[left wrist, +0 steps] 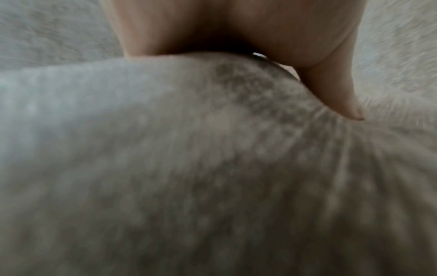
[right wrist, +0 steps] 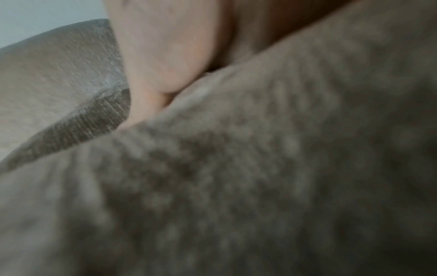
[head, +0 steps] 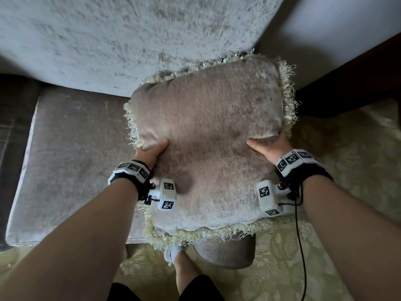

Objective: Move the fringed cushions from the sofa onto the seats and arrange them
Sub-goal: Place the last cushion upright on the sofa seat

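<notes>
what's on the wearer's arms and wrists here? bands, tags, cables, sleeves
Both forearms are bare, no sleeves. Each wrist has a black strap topped by a white band of square black-and-white fiducial tags. A white boxy camera module with similar tags sits on each wrist's inner side. A thin black cable hangs from the right wrist unit. Left hand, right hand: no gloves.

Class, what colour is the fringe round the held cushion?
Pale cream-green fringe on the cushion, clearest in the head view.

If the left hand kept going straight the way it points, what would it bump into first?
The left hand already grips the fringed cushion, so it would only push deeper into that. Beyond it the sofa backrest probably comes next, though depth is hard to judge.
</notes>
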A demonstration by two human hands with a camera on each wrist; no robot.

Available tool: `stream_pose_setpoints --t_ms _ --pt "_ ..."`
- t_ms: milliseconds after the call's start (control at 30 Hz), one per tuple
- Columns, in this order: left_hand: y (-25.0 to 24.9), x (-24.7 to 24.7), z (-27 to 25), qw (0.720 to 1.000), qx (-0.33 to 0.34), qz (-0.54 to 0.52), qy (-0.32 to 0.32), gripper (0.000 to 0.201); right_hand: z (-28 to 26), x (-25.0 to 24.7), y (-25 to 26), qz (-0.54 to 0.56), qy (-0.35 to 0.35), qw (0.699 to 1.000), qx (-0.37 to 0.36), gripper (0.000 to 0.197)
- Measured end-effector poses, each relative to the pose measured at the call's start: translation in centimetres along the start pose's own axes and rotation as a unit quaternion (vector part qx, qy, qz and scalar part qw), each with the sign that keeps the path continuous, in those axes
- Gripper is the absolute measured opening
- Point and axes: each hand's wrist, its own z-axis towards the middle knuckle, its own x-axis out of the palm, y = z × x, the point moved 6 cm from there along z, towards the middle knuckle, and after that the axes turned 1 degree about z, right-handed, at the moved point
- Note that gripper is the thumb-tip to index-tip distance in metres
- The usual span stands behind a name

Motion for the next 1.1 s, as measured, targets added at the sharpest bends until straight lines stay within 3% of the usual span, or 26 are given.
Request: stream_pose_setpoints --t_ms 167,333,533,633,667,767,933,1000,1100 --pt "-1.0 -0.7 -1.5 0.999 0.032 -0.030 -0.011 0.130 -0.9 -1.3 -0.1 0.066 -0.019 0.998 -0.004 0.120" --pt "-3.8 -1.0 -5.3 0.997 0.065 -0.038 -0.006 0.137 -2.4 -3.1 0.1 0.130 -0.037 0.991 -0.012 0.113" --pt "-7.1 -2.3 -10.1 0.991 0.129 -0.012 -0.036 0.114 -6.3 -3.2 0.4 0.180 -0.037 0.983 -0.025 0.120" --pt "-8.8 -4.8 -11.2 0.985 0.164 0.002 -0.059 0.139 -9.1 -2.7 1.6 0.225 -0.037 0.973 -0.034 0.102" --pt "-9.6 -5.9 -11.9 0.982 0.178 0.006 -0.065 0.139 -10.0 -2.2 2.1 0.242 -0.036 0.969 -0.035 0.099" --pt "-11.6 -9.4 -14.5 0.976 0.200 0.020 -0.086 0.098 -13.0 -1.3 4.4 0.273 -0.033 0.960 -0.048 0.100" --pt "-15.8 -16.8 -17.5 0.964 0.243 0.026 -0.103 0.092 -17.9 -0.8 9.4 0.338 -0.018 0.937 -0.091 0.087" --pt "-17.5 -19.9 -19.3 0.960 0.255 0.032 -0.106 0.090 -20.1 -0.3 11.5 0.337 -0.013 0.936 -0.105 0.095" --pt "-19.9 -23.9 -22.3 0.952 0.285 0.032 -0.107 0.088 -23.7 0.4 14.2 0.324 -0.020 0.939 -0.117 0.129"
